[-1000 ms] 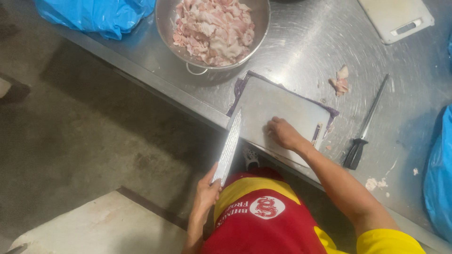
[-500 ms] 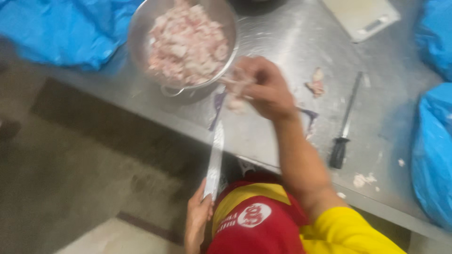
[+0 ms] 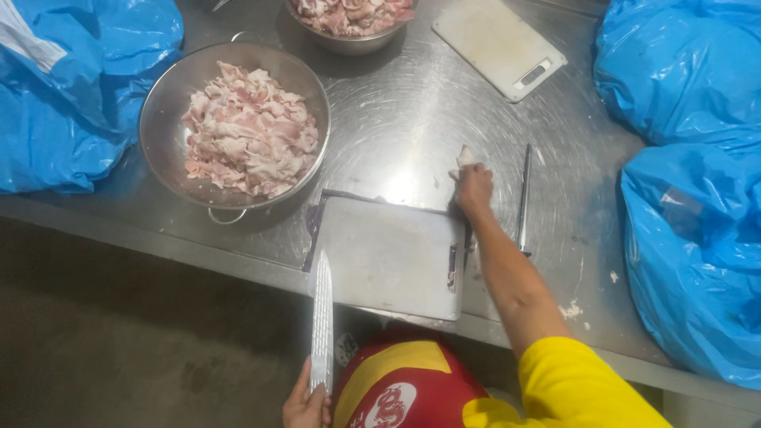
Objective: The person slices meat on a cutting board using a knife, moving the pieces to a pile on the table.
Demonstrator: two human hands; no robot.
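head view | left hand at bottom grips a long knife, blade pointing up over the cutting board | right hand at center pinches a meat piece on the steel counter | bowl of meat upper left

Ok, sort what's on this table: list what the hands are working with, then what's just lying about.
In use:
- long knife, held in the left hand
- piece of raw meat, in the right hand
- grey cutting board at the table edge
- colander of sliced meat

Lying about:
- sharpening steel
- white cutting board
- second bowl of meat
- blue plastic bags
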